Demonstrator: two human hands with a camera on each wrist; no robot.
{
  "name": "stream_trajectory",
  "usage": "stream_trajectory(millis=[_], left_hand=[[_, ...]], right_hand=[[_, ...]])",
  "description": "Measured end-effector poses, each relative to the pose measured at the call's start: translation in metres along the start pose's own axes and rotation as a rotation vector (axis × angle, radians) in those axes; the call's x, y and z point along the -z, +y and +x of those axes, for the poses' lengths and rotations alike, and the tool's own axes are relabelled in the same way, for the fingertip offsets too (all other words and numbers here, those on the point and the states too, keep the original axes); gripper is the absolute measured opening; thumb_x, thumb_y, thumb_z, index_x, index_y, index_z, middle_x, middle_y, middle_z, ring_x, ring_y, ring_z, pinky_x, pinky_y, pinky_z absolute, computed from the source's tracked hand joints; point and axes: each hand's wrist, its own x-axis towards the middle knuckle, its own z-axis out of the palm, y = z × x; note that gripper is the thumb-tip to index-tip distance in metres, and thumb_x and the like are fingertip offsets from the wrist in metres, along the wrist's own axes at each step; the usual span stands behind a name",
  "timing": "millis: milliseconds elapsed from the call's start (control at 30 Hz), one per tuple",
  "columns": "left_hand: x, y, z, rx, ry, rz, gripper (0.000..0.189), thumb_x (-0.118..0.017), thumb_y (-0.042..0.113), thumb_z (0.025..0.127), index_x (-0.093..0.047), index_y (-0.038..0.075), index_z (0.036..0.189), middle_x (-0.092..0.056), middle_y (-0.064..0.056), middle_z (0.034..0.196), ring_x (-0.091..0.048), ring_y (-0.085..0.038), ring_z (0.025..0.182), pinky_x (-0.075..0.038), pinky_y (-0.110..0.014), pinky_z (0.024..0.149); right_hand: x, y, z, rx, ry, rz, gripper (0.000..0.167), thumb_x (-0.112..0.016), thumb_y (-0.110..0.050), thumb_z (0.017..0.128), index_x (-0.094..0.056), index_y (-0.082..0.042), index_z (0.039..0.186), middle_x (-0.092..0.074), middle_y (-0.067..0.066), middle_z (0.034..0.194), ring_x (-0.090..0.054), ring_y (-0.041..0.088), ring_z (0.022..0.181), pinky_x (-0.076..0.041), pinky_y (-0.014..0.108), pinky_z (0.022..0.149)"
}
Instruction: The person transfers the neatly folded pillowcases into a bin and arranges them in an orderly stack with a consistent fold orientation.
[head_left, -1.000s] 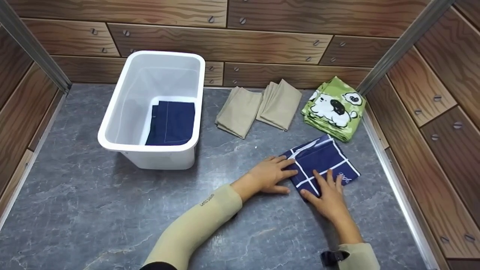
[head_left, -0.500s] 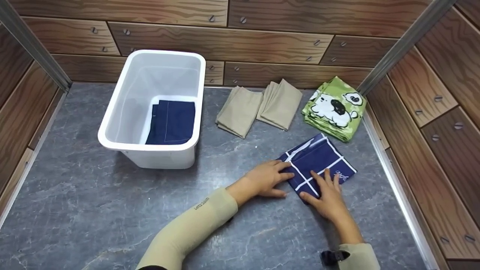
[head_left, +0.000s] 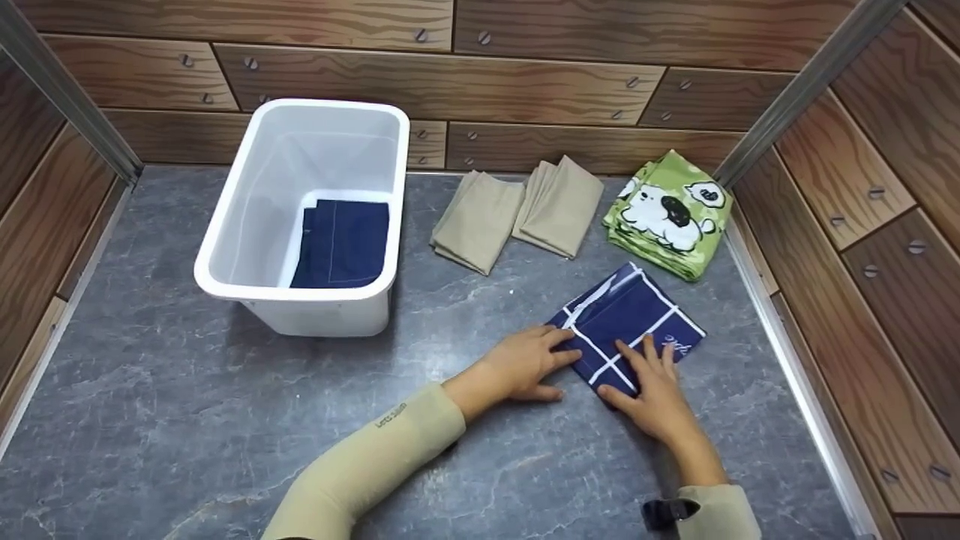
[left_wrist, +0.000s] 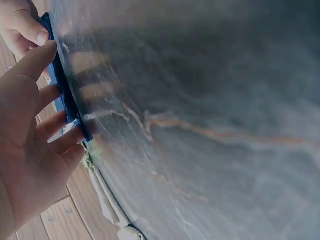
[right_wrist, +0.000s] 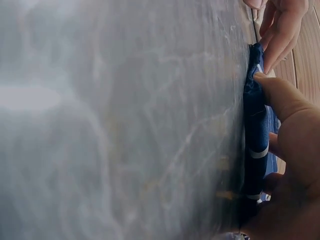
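Observation:
A folded navy cloth with white grid lines (head_left: 619, 322) lies flat on the grey marbled surface, turned at an angle. My left hand (head_left: 525, 364) touches its left edge with spread fingers; the thumb rests apart from them, nearer me. On its near right part lies my right hand (head_left: 656, 394), fingers extended over the fabric. In the left wrist view, the fingertips of the left hand (left_wrist: 37, 125) meet the cloth's thick folded edge (left_wrist: 65, 85). The right wrist view has the right thumb (right_wrist: 280, 92) against the navy fold (right_wrist: 256, 130).
A white plastic bin (head_left: 330, 315) stands at the left, holding a folded dark navy cloth (head_left: 345, 244). Two folded beige cloths (head_left: 480, 221) lie near the back wall. A folded green cloth with a dog print (head_left: 667, 214) sits at the back right. Wood-patterned walls (head_left: 525, 90) enclose the surface.
The navy grid cloth has slid slightly left and turned a little. My left hand has drawn back left and toward me with it, while the right hand stays nearly in place on top.

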Motion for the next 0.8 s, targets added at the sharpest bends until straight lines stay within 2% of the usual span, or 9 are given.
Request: stream_trajectory(millis=[200,333,433,533,600,667,800], left_hand=[[0.0,0.006,-0.007,0.021,-0.009,0.047,0.076,-0.06,0.063,0.09,-0.045,0.021,0.151,-0.038,-0.01,0.158,-0.042,-0.031,0.14,-0.034,-0.04,0.118],[-0.001,0.014,-0.009,0.065,-0.039,0.066,0.08,-0.059,0.066,0.088,-0.043,0.022,0.152,-0.038,-0.009,0.158,-0.041,-0.029,0.14,-0.034,-0.04,0.117],[0.0,0.02,-0.007,0.094,-0.048,0.103,0.081,-0.058,0.07,0.086,-0.045,0.022,0.151,-0.042,-0.009,0.153,-0.044,-0.027,0.136,-0.036,-0.04,0.115],[0.003,0.024,-0.001,0.091,-0.021,0.17,0.077,-0.055,0.075,0.085,-0.054,0.023,0.141,-0.046,-0.008,0.146,-0.045,-0.028,0.131,-0.036,-0.044,0.115],[0.005,0.025,0.005,0.068,0.002,0.206,0.073,-0.051,0.077,0.085,-0.056,0.024,0.136,-0.045,-0.009,0.146,-0.041,-0.032,0.135,-0.032,-0.048,0.117],[0.004,0.025,0.01,0.034,0.012,0.229,0.074,-0.048,0.077,0.087,-0.053,0.026,0.14,-0.039,-0.01,0.153,-0.032,-0.036,0.144,-0.026,-0.051,0.12],[0.001,0.023,0.017,0.003,-0.025,0.21,0.079,-0.043,0.076,0.09,-0.033,0.033,0.156,-0.023,-0.01,0.164,-0.015,-0.039,0.151,-0.021,-0.051,0.122]], right_hand=[[0.001,-0.002,0.002,0.006,-0.023,-0.025,0.082,-0.078,-0.046,0.083,-0.046,-0.01,0.149,-0.014,0.035,0.159,0.005,0.061,0.144,-0.003,0.078,0.11],[0.003,-0.006,0.002,0.018,-0.03,-0.033,0.08,-0.079,-0.043,0.082,-0.047,-0.008,0.147,-0.016,0.036,0.158,0.003,0.062,0.143,-0.004,0.077,0.111],[0.006,-0.012,0.002,0.029,-0.029,-0.038,0.078,-0.079,-0.039,0.082,-0.048,-0.005,0.146,-0.018,0.039,0.156,0.0,0.064,0.141,-0.005,0.077,0.111],[0.007,-0.019,0.001,0.03,-0.017,-0.034,0.077,-0.078,-0.038,0.084,-0.048,-0.003,0.146,-0.019,0.04,0.154,-0.004,0.066,0.14,-0.007,0.076,0.112],[0.007,-0.023,0.0,0.012,-0.003,-0.024,0.075,-0.075,-0.037,0.087,-0.045,-0.004,0.148,-0.018,0.041,0.155,-0.005,0.066,0.14,-0.008,0.075,0.112],[0.005,-0.025,-0.001,-0.012,0.019,-0.018,0.072,-0.071,-0.035,0.091,-0.042,-0.005,0.15,-0.015,0.04,0.156,-0.006,0.065,0.141,-0.01,0.075,0.113],[-0.004,-0.024,-0.003,-0.037,0.045,-0.032,0.067,-0.064,-0.031,0.097,-0.037,-0.004,0.153,-0.012,0.041,0.156,-0.004,0.063,0.142,-0.011,0.075,0.113]])
